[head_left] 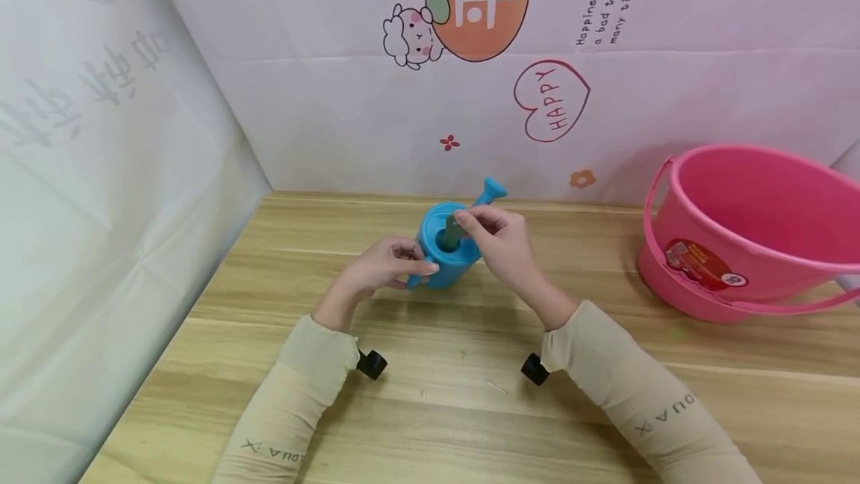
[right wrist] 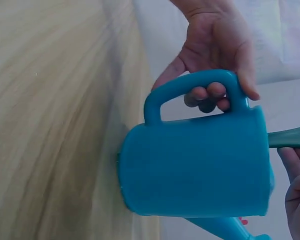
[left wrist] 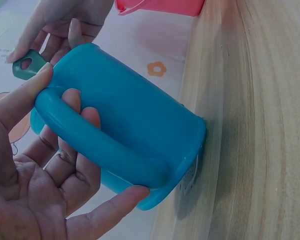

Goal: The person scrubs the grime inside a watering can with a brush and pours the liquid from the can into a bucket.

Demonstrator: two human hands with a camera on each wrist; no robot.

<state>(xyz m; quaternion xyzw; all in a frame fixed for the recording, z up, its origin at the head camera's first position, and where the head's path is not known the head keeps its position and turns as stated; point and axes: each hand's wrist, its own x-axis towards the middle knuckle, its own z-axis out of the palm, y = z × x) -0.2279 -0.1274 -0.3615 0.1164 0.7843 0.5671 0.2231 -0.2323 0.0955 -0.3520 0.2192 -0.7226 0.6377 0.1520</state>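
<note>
Head view: a wood-grain bench (head_left: 430, 409) lies under both forearms, with printed white cloth (head_left: 322, 110) along its left side and back.
Left hand: this hand (head_left: 387, 264) comes in from the lower left and grips the handle (left wrist: 100, 140), some fingers passed through the loop and the thumb up near the rim. It is the nearer hand to the can's body.
Blue watering can: the can (head_left: 452, 273) is between the two hands near the back of the bench, roughly upright, its spout (head_left: 492, 191) pointing away and to the right. Whether its base rests fully on the bench, I cannot be sure.
Green tool: the flat piece (head_left: 453, 234) stands in the can's top opening (head_left: 441, 240), its long axis running roughly along the can's own; the end in the hand has a hole, and the lower end is hidden inside.
Right hand: this hand (head_left: 504, 241) reaches in from the lower right, wrist angled inward, and pinches the tool's upper end between thumb and fingers, just above and right of the opening.
Pink bucket: the bucket (head_left: 773, 271) stands at far right, well apart from both hands.
</note>
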